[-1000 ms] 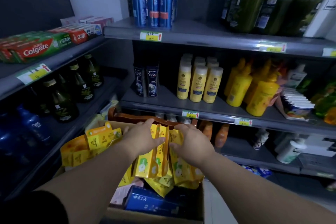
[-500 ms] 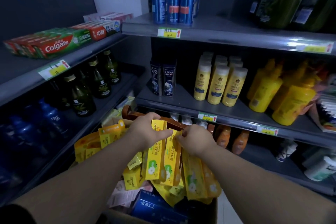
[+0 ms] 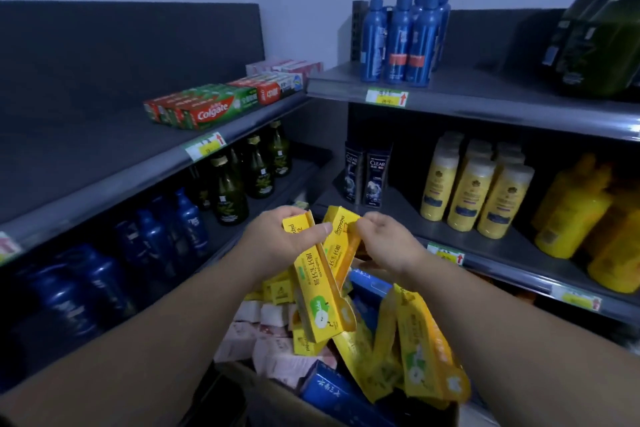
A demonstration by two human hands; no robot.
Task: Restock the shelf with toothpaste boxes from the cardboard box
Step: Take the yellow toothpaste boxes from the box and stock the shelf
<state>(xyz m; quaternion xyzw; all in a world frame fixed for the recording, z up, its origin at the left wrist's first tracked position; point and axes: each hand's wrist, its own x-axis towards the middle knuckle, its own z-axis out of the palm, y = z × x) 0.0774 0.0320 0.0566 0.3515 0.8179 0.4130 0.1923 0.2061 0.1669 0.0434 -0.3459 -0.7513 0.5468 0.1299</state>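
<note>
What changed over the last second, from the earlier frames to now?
Both hands rose from the cardboard box: the left hand lifts a yellow toothpaste box, the right hand a second yellow box beside it. Grips held; Colgate boxes on the shelf unmoved.

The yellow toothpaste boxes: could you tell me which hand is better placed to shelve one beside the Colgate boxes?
Probably left: the left hand grips a yellow box and is nearer the Colgate boxes; the right hand only pinches a second box.
</note>
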